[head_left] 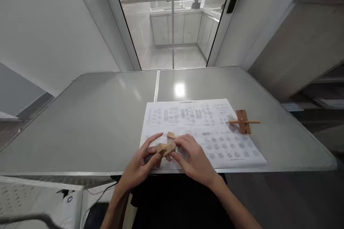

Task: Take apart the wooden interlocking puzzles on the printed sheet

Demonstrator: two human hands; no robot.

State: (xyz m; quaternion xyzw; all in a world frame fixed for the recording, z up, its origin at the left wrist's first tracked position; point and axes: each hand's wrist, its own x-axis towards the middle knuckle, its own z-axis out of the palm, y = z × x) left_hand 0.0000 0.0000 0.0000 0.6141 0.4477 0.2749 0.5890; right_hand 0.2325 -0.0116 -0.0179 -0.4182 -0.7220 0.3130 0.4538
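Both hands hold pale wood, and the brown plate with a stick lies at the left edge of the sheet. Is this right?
Not left: the head view shows the brown plate and stick at the right edge of the sheet. The rest holds.

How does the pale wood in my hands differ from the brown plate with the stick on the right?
The pale wood is light tan and chunky; the brown plate is reddish and flat-looking, with a stick across it. The pale wood is held between your left hand and right hand; the brown plate is unheld, at the right edge of the paper. Both look wooden.
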